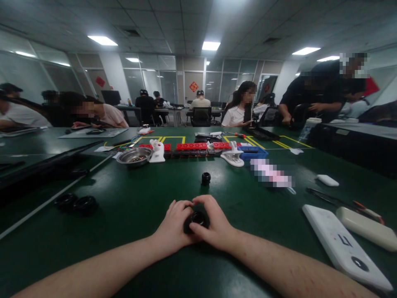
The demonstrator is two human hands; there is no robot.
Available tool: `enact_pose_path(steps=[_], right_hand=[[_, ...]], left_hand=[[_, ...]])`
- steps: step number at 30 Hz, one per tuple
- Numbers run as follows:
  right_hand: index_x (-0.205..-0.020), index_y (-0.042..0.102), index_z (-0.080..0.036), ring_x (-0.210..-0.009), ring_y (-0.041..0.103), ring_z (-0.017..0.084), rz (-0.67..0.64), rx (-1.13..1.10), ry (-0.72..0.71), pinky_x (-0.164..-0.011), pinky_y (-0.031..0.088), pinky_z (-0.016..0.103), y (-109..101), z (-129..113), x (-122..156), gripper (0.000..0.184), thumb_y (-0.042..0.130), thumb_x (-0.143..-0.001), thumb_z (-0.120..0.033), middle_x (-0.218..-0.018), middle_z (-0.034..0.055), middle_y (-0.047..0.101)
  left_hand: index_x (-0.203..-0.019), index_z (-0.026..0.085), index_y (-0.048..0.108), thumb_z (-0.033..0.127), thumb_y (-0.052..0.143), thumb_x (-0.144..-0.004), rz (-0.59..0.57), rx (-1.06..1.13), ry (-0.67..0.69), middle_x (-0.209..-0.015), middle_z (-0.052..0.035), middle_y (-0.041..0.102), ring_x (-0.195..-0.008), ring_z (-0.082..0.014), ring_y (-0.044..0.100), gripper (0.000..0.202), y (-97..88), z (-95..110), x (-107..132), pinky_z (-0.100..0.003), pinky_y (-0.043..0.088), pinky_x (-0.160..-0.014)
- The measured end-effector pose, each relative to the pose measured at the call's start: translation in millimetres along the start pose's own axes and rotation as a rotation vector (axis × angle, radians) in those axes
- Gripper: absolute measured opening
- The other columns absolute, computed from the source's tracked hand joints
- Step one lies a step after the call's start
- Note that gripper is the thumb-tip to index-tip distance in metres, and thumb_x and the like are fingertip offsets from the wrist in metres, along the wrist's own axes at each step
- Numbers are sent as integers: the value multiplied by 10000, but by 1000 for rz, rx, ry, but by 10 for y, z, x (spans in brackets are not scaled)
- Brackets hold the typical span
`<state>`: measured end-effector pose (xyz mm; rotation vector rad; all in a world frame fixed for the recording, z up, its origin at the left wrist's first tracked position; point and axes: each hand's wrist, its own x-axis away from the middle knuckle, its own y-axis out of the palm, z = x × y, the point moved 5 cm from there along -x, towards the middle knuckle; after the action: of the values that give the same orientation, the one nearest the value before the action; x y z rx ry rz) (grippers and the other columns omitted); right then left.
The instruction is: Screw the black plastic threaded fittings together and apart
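Note:
A black ring-shaped plastic fitting (197, 218) with a round opening is gripped between both hands, low over the table's near middle. My left hand (178, 221) wraps its left side with closed fingers. From the other side, my right hand (217, 221) closes round it, the thumb across its near rim. The fingers hide part of the fitting. Just beyond the hands stands a smaller black fitting (206, 179), upright and apart from them. To the left, two black ribbed fittings (85, 205) lie side by side.
On the green table (149, 186) a metal bowl (134, 157) of small parts, white clamps (157, 151), red bins (195, 146) and a blue tray (252, 153) line the far side. A white device (344, 244) and pliers (324, 195) lie right. People sit beyond.

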<state>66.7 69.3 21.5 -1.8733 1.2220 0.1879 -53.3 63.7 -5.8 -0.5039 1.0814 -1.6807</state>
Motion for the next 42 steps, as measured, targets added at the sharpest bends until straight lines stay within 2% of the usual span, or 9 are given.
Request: enact_pose_path(steps=[3,6,8,12,21,25,28,35,42], right_hand=[[-924,472,-180,-823,487,203,-2,34,58,-740,422,361,23,43,-13,423,680,-597,-351,-883,50,518],[-905,479,-179,-794,500,194,-42,13,85,-734,429,356,55,47,-7,385,675,-601,-309,-844,39,535],[-936,470,-181,-820,507,183,-60,-37,51,-767,429,347,58,8,2,323,592,-638,-187,-884,43,542],[-1058,422,-187,-945,482,192,-82,-100,-73,-850,402,360,32,-93,18,465,480,-609,-84,-1024,68,513],[-1010,431,-203,-897,487,208,45,8,136,-807,419,380,42,120,8,542,713,-561,-318,-979,53,485],[-1044,418,-198,-882,502,192,13,-27,121,-824,415,377,56,108,21,431,594,-651,-196,-948,48,514],[-1093,395,-184,-982,476,195,-32,-86,27,-893,381,378,42,28,30,502,484,-611,-77,-1041,70,502],[-1155,367,-183,-1070,426,227,73,-65,74,-926,345,423,-1,123,-2,465,509,-714,-211,-1138,99,454],[-1118,398,-194,-1003,463,202,168,-98,149,-891,378,409,-3,295,-28,365,488,-765,-213,-1073,81,489]], left_hand=[[-904,208,543,522,662,-546,-1,-21,7,-1077,-62,504,-1053,-277,440,492,31,-4,6,-529,145,-1008],[-963,207,535,513,666,-538,-13,-22,-5,-1064,-60,511,-1048,-279,443,540,32,-4,2,-524,148,-1008],[-1010,214,526,477,656,-565,-23,-1,-30,-1058,-57,507,-1036,-275,443,533,10,3,-1,-495,237,-977],[-975,206,538,397,646,-585,-19,3,-78,-1022,-57,489,-968,-255,447,448,-39,7,-8,-395,397,-823],[-771,187,521,480,587,-639,-114,-26,-100,-785,-12,543,-721,-200,513,328,-24,-23,-56,-318,403,-655],[-798,189,532,448,600,-638,-117,-13,-123,-788,-14,560,-735,-208,533,312,-28,-36,-66,-311,409,-659],[-885,190,533,447,613,-628,-101,-2,-114,-835,-25,570,-783,-223,539,372,-27,-45,-69,-320,409,-687],[-771,187,526,507,598,-625,-91,-61,-104,-776,-12,563,-723,-207,532,359,-26,-25,-64,-304,396,-637],[-831,213,543,512,598,-626,-37,-2,-312,-867,-22,596,-820,-235,547,367,-263,-205,316,-324,415,-694]])
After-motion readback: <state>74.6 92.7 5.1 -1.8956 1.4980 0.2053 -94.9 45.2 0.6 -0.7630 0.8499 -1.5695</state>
